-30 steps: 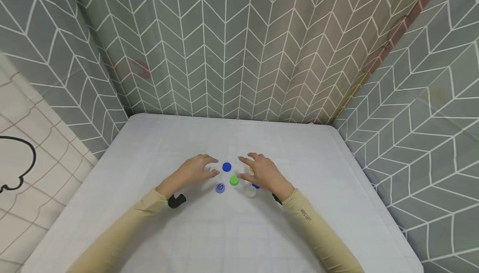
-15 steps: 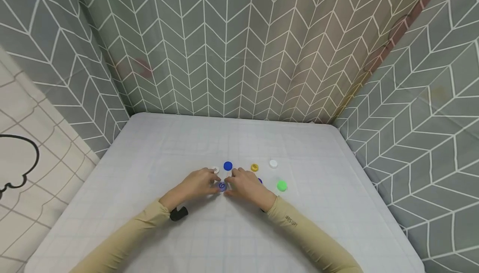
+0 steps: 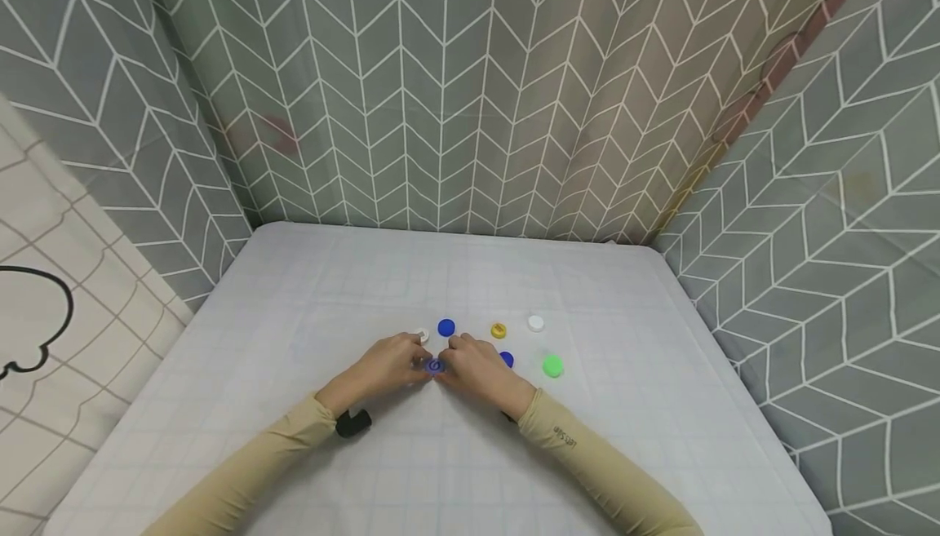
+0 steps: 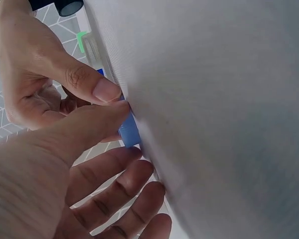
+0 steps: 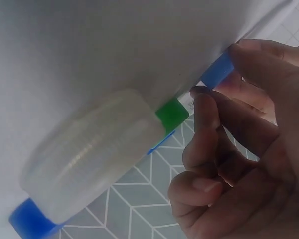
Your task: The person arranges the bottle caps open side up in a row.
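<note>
Between my two hands on the white table is a periwinkle-blue bottle cap [image 3: 435, 365] with a swirl mark on top. My left hand [image 3: 392, 365] pinches it from the left, its thumb and index finger on either side of the cap [image 4: 129, 132] in the left wrist view. From the right, my right hand [image 3: 477, 366] holds the same cap with thumb and index finger, the other fingers curled in. Part of the cap is hidden by the fingers. In the right wrist view, the blue cap [image 5: 219, 69] sits at the right thumb's tip.
Around the hands lie a white cap [image 3: 422, 335], dark blue caps [image 3: 446, 327] [image 3: 507, 359], a yellow cap [image 3: 498, 330], another white cap [image 3: 536, 323] and a green cap [image 3: 553, 366]. A translucent round piece [image 5: 89, 154] looms close in the right wrist view. Patterned curtains stand behind the table.
The hands, apart one second ago, have come together at the periwinkle cap and now grip it. The green cap has shifted right from the middle.
</note>
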Demonstrator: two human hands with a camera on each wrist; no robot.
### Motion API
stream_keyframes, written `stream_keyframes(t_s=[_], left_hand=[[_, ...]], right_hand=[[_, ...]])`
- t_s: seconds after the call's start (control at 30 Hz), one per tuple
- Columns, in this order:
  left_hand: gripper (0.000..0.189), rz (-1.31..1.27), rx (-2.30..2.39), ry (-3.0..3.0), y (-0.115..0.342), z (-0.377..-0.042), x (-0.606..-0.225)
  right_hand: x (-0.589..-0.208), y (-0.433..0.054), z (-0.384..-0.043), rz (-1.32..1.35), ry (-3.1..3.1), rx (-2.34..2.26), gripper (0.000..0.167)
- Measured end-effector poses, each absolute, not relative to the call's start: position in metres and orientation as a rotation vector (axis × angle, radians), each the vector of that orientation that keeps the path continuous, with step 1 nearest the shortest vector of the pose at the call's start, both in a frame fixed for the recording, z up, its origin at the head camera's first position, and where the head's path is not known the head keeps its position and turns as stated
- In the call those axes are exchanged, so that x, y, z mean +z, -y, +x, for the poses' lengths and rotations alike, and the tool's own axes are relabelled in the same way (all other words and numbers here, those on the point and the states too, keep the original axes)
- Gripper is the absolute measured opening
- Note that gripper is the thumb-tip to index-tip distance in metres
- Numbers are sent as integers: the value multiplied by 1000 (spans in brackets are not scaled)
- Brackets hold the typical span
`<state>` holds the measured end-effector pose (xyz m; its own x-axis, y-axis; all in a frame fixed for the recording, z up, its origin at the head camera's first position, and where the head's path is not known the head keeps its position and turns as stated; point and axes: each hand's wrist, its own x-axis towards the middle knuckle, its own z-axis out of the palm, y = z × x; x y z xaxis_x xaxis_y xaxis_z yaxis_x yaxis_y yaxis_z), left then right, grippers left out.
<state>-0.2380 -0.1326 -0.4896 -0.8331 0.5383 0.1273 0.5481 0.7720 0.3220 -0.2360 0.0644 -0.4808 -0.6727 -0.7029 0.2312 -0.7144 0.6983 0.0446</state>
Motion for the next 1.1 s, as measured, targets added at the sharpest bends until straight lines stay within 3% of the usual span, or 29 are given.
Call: stream_keyframes(t_s=[0.7, 1.1], left_hand=[[24, -885, -693, 2918, 127, -235, -486], [23, -856, -1171, 2850, 134, -237, -478]], right_hand=[[-474, -67, -233, 1164, 2657, 85, 25], [-465, -68, -230, 1107, 2721, 279, 26]])
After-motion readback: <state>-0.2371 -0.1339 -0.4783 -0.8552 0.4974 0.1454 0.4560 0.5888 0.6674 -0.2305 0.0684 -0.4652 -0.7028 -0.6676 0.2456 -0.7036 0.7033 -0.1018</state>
